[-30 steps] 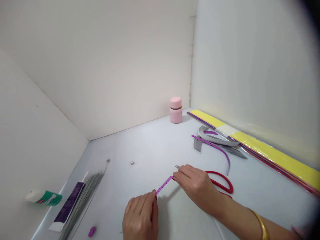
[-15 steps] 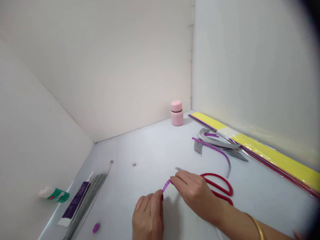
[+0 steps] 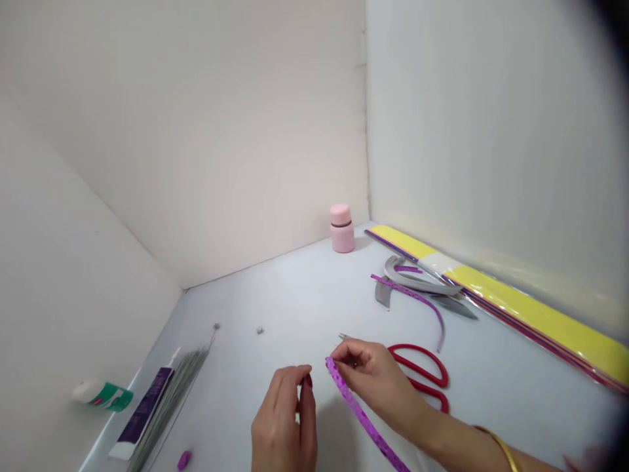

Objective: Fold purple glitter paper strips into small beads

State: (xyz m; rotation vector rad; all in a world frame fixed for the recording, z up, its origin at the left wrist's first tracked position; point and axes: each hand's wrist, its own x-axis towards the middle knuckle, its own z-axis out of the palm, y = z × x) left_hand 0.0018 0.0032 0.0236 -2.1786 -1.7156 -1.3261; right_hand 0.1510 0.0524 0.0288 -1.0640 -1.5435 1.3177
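Observation:
A narrow purple glitter strip (image 3: pixel 361 414) slants from my right hand (image 3: pixel 378 377) down past the bottom edge of the view. My right thumb and fingers pinch it near its upper end. To the left, my left hand (image 3: pixel 284 419) is apart from the strip. Its thumb and index fingertips meet, and nothing shows between them. Scissors with red handles (image 3: pixel 432 357) lie on the table behind my right hand, which covers their middle. Only their grey tip (image 3: pixel 343 336) shows beyond it.
Grey and purple strip offcuts (image 3: pixel 413 285) lie beside a long yellow pack (image 3: pixel 511 298). A pink bottle (image 3: pixel 342 229) stands in the back corner. At left are thin wires (image 3: pixel 171 393), a purple tube (image 3: pixel 145 406), a white-green bottle (image 3: pixel 103 396) and a small purple piece (image 3: pixel 184 460).
My left hand has let go of the purple strip and moved slightly left. The right hand still pinches the strip, and a much longer length of it now shows.

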